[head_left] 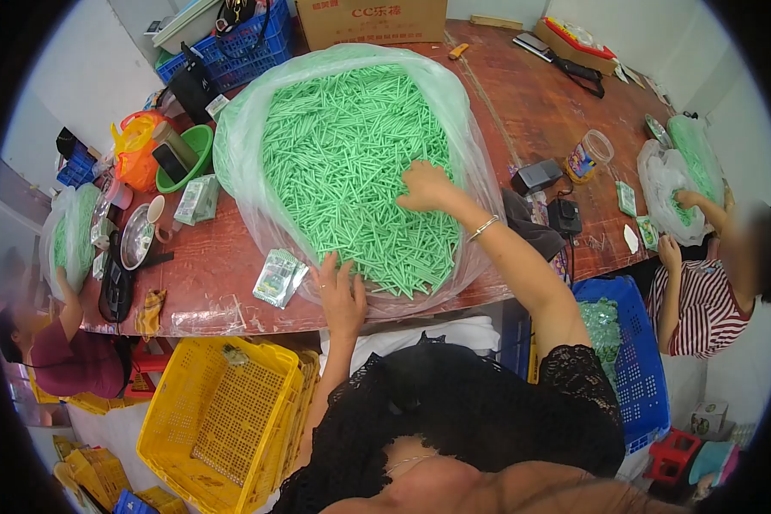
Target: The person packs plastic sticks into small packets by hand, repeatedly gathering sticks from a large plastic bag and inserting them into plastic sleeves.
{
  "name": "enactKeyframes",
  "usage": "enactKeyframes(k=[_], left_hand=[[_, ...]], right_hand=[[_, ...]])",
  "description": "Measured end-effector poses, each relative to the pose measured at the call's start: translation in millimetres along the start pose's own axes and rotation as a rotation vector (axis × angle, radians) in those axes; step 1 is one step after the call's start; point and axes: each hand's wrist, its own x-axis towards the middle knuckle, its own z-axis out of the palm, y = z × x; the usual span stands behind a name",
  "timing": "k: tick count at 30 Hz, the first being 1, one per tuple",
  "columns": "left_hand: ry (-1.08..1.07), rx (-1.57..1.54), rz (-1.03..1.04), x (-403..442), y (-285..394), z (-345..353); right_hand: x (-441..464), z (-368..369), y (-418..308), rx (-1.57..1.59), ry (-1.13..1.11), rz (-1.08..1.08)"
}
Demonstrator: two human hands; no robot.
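A large clear plastic bag (240,163) lies wide open on the red table, filled with many thin green sticks (343,128). My right hand (426,186) reaches into the right part of the heap, its fingers bent down onto the sticks; what is between them is too small to make out. At the near edge of the heap, my left hand (341,291) rests with its fingers apart, fingertips by the sticks and the bag's rim. Just left of it lie some flat green-and-white packets (278,278) on the table.
Below the table edge stand a yellow crate (158,428) at left and a blue crate (651,385) at right. A metal bowl (135,236), green basin (204,146) and plastic jar (587,158) stand on the table. Co-workers sit at both sides.
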Motion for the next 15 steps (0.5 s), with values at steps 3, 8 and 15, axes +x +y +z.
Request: enactKeyframes(k=[3,8,15], left_hand=[[-0.012,0.002,-0.001,-2,0,0],[-0.016,0.008,0.009,-2,-1,0],[-0.010,0.013,0.014,-1,-2,1]], right_hand=[[2,15,-22,-0.064,0.076,0.070],[12,47,-21,-0.030,0.297,0.091],[-3,27,-11,0.169,0.346,0.014]])
